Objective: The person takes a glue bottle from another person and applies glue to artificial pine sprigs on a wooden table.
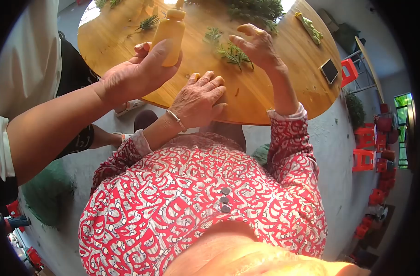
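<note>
My left hand [198, 99], with a bracelet at the wrist, rests palm down at the near edge of the round wooden table [269, 99], its fingers stretched out and holding nothing. My right hand [259, 48] is raised over the tabletop, fingers apart and nothing seen between them. Just below and left of it lies a green needle-leaved sprig [236, 55], and a paler sprig [212, 34] is a little farther back. From the left, another person's hand [141, 69] holds up a yellowish squeeze bottle [169, 37] with a pointed nozzle.
A heap of greenery [256, 11] sits at the table's far side, and a small dark sprig [149, 22] lies behind the bottle. Toward the right are a yellow-green glove [309, 28] and a phone [329, 71]. Red stools [364, 159] stand on the floor; a green sack [47, 193] is lower left.
</note>
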{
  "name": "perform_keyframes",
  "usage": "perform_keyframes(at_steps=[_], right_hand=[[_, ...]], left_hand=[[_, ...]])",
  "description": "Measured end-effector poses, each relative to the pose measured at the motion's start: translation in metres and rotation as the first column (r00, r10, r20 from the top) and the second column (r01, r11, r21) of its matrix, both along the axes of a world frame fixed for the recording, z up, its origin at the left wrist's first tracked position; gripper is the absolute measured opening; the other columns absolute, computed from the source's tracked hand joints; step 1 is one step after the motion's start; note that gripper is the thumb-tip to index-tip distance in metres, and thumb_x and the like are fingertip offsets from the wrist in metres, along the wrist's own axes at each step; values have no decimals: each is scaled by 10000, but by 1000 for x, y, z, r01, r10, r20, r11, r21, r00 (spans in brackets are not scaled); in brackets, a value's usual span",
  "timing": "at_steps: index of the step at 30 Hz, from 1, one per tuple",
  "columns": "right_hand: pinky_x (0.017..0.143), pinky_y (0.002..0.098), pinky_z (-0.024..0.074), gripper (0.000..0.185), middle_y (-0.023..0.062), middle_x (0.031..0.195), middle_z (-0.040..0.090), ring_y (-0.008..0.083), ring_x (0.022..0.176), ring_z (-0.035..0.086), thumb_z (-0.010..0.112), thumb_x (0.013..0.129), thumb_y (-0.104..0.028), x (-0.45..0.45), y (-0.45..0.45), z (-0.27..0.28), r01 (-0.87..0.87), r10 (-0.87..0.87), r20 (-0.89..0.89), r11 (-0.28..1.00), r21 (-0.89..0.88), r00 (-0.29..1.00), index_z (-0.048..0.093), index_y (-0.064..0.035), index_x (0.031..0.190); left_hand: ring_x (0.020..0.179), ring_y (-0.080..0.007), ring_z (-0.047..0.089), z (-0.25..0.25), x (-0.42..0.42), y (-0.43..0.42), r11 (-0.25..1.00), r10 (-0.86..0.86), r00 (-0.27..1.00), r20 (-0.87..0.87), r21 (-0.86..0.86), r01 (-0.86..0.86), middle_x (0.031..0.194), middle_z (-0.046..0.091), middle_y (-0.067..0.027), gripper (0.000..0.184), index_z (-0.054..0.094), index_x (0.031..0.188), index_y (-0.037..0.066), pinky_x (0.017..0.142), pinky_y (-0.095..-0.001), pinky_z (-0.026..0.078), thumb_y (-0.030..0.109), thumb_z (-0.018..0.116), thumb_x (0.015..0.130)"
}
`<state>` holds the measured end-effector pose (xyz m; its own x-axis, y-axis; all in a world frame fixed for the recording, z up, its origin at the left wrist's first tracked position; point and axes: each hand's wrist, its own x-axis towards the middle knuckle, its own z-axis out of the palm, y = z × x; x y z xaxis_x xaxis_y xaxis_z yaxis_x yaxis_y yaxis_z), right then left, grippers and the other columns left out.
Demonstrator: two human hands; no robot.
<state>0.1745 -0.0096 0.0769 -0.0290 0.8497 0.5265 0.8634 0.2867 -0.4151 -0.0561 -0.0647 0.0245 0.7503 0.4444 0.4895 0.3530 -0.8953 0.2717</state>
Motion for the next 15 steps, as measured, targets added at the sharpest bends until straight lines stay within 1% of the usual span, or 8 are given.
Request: perform_keyframes(at_steps=[3,6,9,12,15], right_hand=[[814,341,494,381,161,979,686,269,921,656,695,811,-312,7,2,-2,21,-18,40,996,-82,999,645,-3,1027],[804,337,498,338,151,965,691,251,907,658,700,810,-265,22,-10,-11,31,-33,-33,998,-58,999,650,0,1014],[775,380,499,308,194,949,671,298,880,654,701,796,-266,42,-21,-20,109,-107,-124,994,11,987,653,-13,966],[726,363,502,288,149,915,681,225,829,654,691,821,-237,67,-32,-26,183,-188,-143,982,-46,972,647,-7,990],[622,316,500,272,100,893,677,147,692,618,681,842,-217,84,-39,-24,248,-300,-287,947,-202,910,643,-5,1008]], left_hand=[[1220,-334,469,-5,5,3,1000,-6,1000,16,-3,6,1209,553,-113,368,598,1069,30,990,-492,351,248,659,779],[1219,-335,467,-4,6,5,1000,-14,1000,9,-8,14,1199,552,-117,367,596,1065,22,992,-493,349,248,652,781],[1217,-336,467,-3,8,4,1000,-12,1000,16,-9,12,1190,551,-123,371,595,1063,15,992,-495,349,248,649,779],[1213,-338,470,-2,8,3,1000,-18,1000,16,-11,19,1184,552,-126,377,596,1063,11,986,-492,352,249,649,776],[1211,-337,474,-1,5,1,1000,-18,1000,10,-10,18,1190,552,-125,380,595,1072,11,985,-488,353,239,656,773]])
